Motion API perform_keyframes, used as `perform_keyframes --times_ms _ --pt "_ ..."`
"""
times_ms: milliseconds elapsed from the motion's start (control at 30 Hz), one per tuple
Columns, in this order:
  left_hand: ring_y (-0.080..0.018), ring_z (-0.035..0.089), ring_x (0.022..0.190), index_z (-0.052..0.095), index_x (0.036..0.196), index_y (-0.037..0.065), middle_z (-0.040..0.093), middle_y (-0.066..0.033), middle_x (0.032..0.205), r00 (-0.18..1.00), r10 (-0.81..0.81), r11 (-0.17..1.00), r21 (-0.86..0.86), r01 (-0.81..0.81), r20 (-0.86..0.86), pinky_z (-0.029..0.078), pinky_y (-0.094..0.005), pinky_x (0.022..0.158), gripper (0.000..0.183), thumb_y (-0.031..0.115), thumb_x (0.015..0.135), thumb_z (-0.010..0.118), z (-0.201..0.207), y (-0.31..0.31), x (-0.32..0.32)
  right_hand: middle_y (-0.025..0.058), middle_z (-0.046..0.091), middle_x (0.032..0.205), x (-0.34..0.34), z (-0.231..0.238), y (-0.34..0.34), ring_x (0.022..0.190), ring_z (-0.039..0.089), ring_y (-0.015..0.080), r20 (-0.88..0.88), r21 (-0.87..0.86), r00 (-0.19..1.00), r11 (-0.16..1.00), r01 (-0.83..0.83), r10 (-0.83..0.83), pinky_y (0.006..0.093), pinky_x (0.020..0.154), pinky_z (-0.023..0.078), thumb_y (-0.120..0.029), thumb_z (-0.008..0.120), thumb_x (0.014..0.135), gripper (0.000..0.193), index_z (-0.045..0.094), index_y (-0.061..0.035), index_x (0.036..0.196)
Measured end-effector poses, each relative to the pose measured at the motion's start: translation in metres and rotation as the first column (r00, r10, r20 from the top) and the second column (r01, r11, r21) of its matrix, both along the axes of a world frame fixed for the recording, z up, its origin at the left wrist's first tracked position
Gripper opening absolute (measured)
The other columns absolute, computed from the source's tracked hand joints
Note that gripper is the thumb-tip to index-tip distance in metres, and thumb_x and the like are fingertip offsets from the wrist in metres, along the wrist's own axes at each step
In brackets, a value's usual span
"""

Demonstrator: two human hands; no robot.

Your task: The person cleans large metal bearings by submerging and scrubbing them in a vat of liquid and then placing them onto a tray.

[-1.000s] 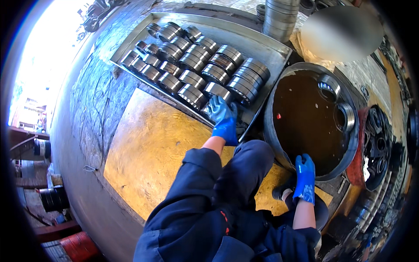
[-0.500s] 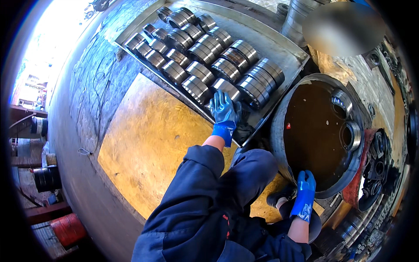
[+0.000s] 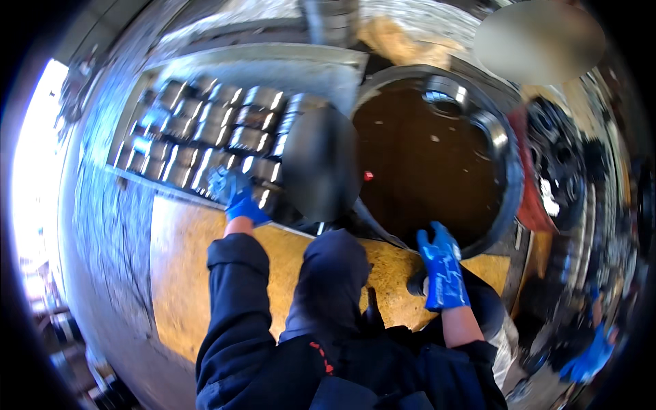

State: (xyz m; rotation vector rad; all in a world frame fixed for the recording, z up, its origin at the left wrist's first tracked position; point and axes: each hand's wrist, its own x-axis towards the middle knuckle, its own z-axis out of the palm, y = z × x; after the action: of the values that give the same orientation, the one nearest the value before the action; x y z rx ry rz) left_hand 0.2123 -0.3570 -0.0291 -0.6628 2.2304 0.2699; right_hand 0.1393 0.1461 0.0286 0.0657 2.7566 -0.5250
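My left hand point(image 3: 234, 193), in a blue rubber glove, reaches over the near edge of a metal tray point(image 3: 297, 55). It is against the front row of shiny steel bearings point(image 3: 183, 164); motion smears its fingers, so its grip is unclear. My right hand point(image 3: 444, 270), gloved alike, is at the near rim of a round drum point(image 3: 511, 198) of brown liquid point(image 3: 424, 171), fingers apart and nothing seen in them. Two steel bearings, one upper point(image 3: 444, 96) and one lower point(image 3: 490, 135), rest at the drum's far right side.
A yellow board point(image 3: 184, 266) lies under my legs. Beside the drum on the right stands a red container point(image 3: 526, 171) with dark ring parts point(image 3: 557, 157). Another person's blue-gloved hand point(image 3: 586, 359) shows at lower right. A dark blurred oval point(image 3: 321, 164) covers part of the tray.
The view has swung right, so tray and drum appear further left. My left hand is now by a bearing farther left along the front row. The right hand stays near the drum rim.
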Motion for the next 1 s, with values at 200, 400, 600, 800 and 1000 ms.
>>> perform_keyframes --times_ms 200,400,600,800,1000 --pt "-0.0387 0.066 0.103 0.068 0.114 0.003 0.068 -0.0231 0.115 0.519 -0.128 0.758 -0.421 -0.499 -0.845 0.054 -0.0509 0.088 0.046 0.04 0.087 0.064 0.022 0.002 -0.079 0.0198 0.07 0.123 -0.001 0.002 0.008 0.115 0.066 0.0357 -0.027 0.033 0.997 0.997 0.073 -0.072 0.0458 0.101 0.051 -0.047 0.064 0.087 0.061 0.064 -0.0046 0.131" --pt "-0.0263 0.066 0.091 0.064 0.119 0.005 0.07 -0.0142 0.101 0.129 0.779 0.627 0.767 -0.134 -0.614 0.051 -0.0409 0.082 0.046 0.043 0.093 0.062 0.179 0.184 -0.103 0.0201 0.067 0.129 -0.011 0.022 -0.003 0.121 0.064 0.0347 0.162 0.033 0.984 0.998 0.062 -0.066 0.0449 0.104 0.05 -0.05 0.065 0.087 0.067 0.063 -0.0026 0.133" --pt "-0.0195 0.067 0.108 0.068 0.116 0.009 0.073 -0.007 0.115 0.377 0.902 0.176 0.977 0.125 -0.21 0.05 -0.034 0.094 0.027 0.03 0.099 0.066 0.137 0.298 -0.157 0.0208 0.069 0.123 -0.031 -0.024 0.035 0.114 0.066 0.0386 -0.037 -0.099 0.999 0.995 0.017 -0.021 0.0482 0.099 0.052 -0.058 0.067 0.082 0.07 0.066 -0.0034 0.127" --pt "-0.0113 0.064 0.095 0.067 0.12 0.008 0.072 -0.0021 0.106 0.536 0.784 0.371 0.929 0.0 -0.313 0.05 -0.0291 0.08 0.033 0.029 0.096 0.071 0.084 0.319 -0.166 0.02 0.069 0.124 -0.145 0.021 0.072 0.114 0.067 0.0361 -0.206 0.068 0.971 0.988 0.141 -0.125 0.0446 0.1 0.052 -0.052 0.079 0.078 0.08 0.056 -0.006 0.139" --pt "-0.0112 0.064 0.093 0.068 0.12 0.007 0.071 -0.002 0.105 0.45 0.814 0.409 0.913 0.004 -0.367 0.05 -0.0281 0.08 0.033 0.028 0.095 0.072 0.093 0.336 -0.186 0.0242 0.067 0.124 -0.243 0.038 0.116 0.113 0.065 0.0396 -0.407 0.078 0.91 0.99 0.116 -0.075 0.048 0.098 0.051 -0.041 0.084 0.07 0.081 0.054 -0.0051 0.136"
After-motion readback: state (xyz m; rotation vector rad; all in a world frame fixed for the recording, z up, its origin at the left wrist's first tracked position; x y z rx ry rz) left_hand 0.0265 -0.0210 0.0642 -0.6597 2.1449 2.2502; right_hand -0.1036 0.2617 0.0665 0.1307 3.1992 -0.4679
